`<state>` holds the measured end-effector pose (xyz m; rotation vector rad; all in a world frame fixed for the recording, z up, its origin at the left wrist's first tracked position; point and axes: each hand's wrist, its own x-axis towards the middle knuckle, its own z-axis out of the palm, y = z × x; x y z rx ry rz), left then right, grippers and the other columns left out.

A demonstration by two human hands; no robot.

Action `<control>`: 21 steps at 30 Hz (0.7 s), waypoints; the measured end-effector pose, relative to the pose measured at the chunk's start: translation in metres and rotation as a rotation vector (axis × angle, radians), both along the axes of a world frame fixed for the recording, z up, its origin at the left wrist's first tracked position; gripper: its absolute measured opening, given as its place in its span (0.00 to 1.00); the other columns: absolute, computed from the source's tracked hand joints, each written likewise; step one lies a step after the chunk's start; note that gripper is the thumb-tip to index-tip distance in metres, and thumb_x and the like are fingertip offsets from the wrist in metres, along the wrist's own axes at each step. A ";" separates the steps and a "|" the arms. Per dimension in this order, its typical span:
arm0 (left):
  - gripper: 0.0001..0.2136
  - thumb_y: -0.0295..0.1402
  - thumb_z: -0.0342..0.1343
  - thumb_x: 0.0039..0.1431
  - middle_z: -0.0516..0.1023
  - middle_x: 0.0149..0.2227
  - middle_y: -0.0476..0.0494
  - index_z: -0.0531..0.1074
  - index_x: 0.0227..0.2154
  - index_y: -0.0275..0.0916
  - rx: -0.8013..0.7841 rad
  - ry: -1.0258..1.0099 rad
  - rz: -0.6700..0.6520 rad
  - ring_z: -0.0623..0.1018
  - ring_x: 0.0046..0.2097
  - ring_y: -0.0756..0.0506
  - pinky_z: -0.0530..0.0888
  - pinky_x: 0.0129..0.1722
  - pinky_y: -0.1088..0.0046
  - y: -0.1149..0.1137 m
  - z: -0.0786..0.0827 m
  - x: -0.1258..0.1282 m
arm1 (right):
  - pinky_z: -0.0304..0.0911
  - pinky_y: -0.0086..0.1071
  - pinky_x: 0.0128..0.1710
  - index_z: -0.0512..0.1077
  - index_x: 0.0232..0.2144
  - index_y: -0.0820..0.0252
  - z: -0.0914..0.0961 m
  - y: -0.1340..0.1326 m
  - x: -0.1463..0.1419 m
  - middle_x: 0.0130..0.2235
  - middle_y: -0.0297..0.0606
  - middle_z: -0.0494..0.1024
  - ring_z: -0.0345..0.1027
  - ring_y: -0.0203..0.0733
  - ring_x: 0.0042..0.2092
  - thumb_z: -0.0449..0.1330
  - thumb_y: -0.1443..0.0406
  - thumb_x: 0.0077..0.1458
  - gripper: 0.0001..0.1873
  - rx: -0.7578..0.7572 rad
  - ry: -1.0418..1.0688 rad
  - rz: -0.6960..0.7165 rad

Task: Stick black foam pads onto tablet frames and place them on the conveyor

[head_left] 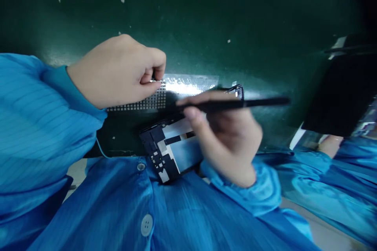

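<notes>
My left hand (118,71) is curled into a pinch over a shiny sheet of small square stickers (147,102) lying on the dark green table (206,15). What the fingertips pinch is too small to make out. My right hand (229,137) grips a thin black pen-like tool (235,104) that points to the right. That hand also rests on a black phone frame (167,149) with grey and white panels, near the table's front edge. Motion blurs the right hand.
A black box-like object (341,94) stands at the right on the table. A co-worker's blue sleeve and hand (332,145) show at the right edge. My blue striped smock (132,211) fills the lower view.
</notes>
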<state>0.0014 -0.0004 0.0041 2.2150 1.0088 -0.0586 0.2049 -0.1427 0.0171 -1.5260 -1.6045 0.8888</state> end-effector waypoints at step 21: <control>0.05 0.29 0.62 0.64 0.78 0.29 0.53 0.83 0.36 0.39 0.018 0.042 -0.003 0.72 0.32 0.50 0.73 0.51 0.66 0.000 0.003 0.004 | 0.84 0.45 0.52 0.79 0.46 0.49 0.000 0.030 0.017 0.45 0.36 0.85 0.85 0.44 0.46 0.69 0.54 0.71 0.09 -0.170 0.156 -0.019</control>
